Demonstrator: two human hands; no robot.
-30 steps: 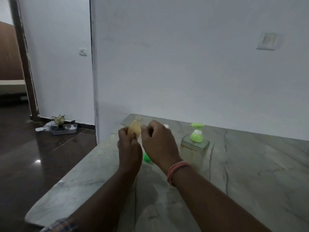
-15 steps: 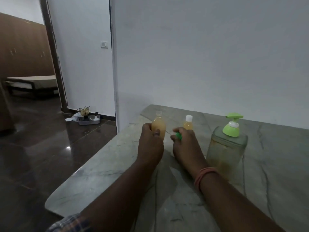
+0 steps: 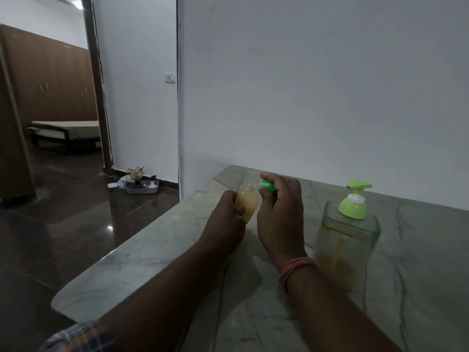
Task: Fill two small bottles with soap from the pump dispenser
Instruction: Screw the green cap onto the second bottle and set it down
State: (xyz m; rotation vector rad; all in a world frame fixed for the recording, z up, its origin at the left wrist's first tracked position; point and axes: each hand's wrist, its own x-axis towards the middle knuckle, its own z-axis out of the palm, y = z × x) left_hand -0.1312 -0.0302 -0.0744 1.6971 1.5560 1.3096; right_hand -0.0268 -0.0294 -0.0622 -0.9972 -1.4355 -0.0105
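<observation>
My left hand [image 3: 224, 219] grips a small clear bottle [image 3: 247, 203] filled with yellowish soap, its neck uncapped and tilted slightly to the right. My right hand [image 3: 279, 212] pinches a green cap [image 3: 267, 186] just right of and above the bottle's mouth, not touching it. The square clear pump dispenser [image 3: 346, 240] with a green pump head stands on the marble table [image 3: 142, 252] to the right of my right hand. The second small bottle is hidden behind my right hand.
The table's left edge runs diagonally, with dark polished floor beyond it. A white wall stands right behind the table. A grey tray [image 3: 142, 188] with small items lies on the floor by the doorway.
My right hand picked the green cap up from the table and raised it to the bottle's mouth. The left hand still holds the bottle, now slightly higher. The second bottle has become hidden.
</observation>
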